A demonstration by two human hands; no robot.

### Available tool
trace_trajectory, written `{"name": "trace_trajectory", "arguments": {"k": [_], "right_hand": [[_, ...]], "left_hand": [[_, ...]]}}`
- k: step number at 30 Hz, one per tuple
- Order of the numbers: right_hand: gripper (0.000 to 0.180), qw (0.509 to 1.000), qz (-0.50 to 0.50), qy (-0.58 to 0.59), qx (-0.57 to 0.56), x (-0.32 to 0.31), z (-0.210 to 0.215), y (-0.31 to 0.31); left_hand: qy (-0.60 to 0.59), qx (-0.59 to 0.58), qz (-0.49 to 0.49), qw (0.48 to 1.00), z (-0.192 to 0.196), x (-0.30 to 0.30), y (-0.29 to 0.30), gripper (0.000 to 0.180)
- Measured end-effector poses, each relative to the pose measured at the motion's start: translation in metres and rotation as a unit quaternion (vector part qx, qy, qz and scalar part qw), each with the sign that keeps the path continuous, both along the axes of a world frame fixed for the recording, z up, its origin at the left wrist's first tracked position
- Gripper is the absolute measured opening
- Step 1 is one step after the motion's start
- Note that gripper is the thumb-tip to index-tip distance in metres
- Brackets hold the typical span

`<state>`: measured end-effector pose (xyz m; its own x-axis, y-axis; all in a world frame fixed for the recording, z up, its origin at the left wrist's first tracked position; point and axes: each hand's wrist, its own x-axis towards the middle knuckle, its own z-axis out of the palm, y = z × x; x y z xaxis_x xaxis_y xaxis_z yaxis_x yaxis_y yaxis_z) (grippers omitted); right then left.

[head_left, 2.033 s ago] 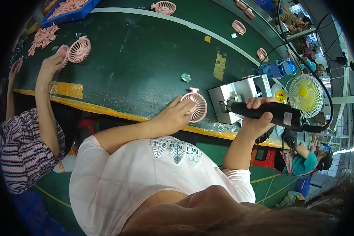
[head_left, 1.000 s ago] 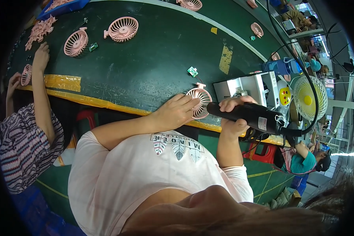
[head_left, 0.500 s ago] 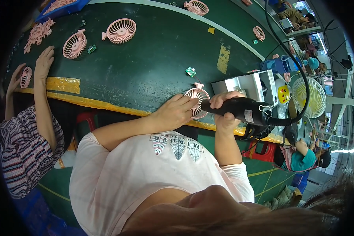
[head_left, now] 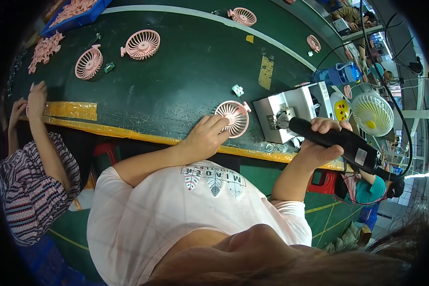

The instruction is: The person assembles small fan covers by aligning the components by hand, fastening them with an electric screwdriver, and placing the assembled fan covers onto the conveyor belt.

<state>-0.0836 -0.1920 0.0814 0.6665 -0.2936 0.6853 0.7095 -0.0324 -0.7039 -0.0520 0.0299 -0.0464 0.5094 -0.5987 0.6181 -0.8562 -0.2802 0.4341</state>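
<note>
Under the fingers of my left hand (head_left: 207,138) is a round pink fan housing (head_left: 238,125) with a slotted grille, held at its left rim near the table's front edge. A small green-and-white circuit board (head_left: 237,90) lies just beyond it. In my right hand (head_left: 321,148), fingers wrapped around the body, is a black electric screwdriver (head_left: 352,148) with a cable at its rear. Its front end points left, at the metal opening of a white box-shaped screw feeder (head_left: 267,106); the exact tip is hard to make out.
More pink fan housings (head_left: 143,45) and small boards lie across the green table (head_left: 176,81). A blue bin (head_left: 88,19) of pink parts stands far left, near a co-worker's hands (head_left: 35,100). Right of the feeder are a blue bottle (head_left: 338,74) and a white fan (head_left: 372,114).
My right hand has carried the screwdriver right, away from the fan housing to the feeder. The housing has turned slightly under my left hand. The co-worker's hands have come closer together.
</note>
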Motion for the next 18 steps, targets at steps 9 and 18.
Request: {"name": "trace_trajectory", "arguments": {"k": [9,18], "right_hand": [[0.057,0.992,0.07,0.082,0.067,0.008,-0.01,0.007],[0.068,0.981,0.132,0.142,0.007,0.01,-0.041,0.054]], "left_hand": [[-0.066,0.013,-0.13,0.989,-0.002,-0.005,-0.002,0.014],[-0.106,0.026,-0.086,0.99,-0.007,-0.009,-0.002,0.017]]}}
